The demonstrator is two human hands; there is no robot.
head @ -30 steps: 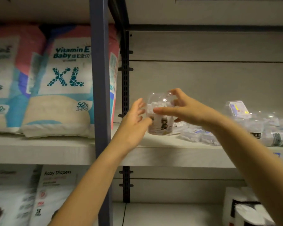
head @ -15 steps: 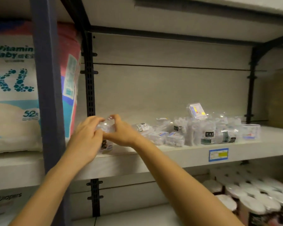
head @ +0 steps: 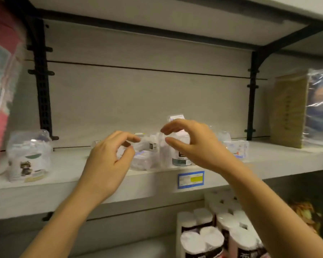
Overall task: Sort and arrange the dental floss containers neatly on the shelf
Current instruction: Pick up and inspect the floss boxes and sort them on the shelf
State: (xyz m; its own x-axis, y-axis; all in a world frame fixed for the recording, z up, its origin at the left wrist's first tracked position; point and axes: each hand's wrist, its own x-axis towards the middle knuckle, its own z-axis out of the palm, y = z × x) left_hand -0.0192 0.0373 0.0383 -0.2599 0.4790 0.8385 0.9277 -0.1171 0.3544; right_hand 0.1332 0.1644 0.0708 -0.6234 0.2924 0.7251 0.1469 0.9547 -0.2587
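One clear floss container with a cat label (head: 28, 157) stands upright at the left end of the grey shelf (head: 67, 175), apart from both hands. A heap of clear floss containers (head: 153, 155) lies in the shelf's middle, partly hidden by my hands. My left hand (head: 110, 161) hovers in front of the heap's left side, fingers loosely curled, holding nothing. My right hand (head: 192, 144) is raised over the heap's right side, thumb and fingers spread in an open curve with nothing between them. A flat clear box (head: 235, 148) lies further right.
A pink and teal diaper pack (head: 2, 86) leans at the far left. Wrapped packages (head: 302, 107) stand at the shelf's right end. Black brackets (head: 42, 90) run up the back wall. A blue price tag (head: 191, 179) sits on the shelf edge. Paper rolls (head: 220, 235) fill the shelf below.
Both hands let go of the cat-label container, which now stands at the shelf's left end. The hands and my view moved right to the heap of containers.
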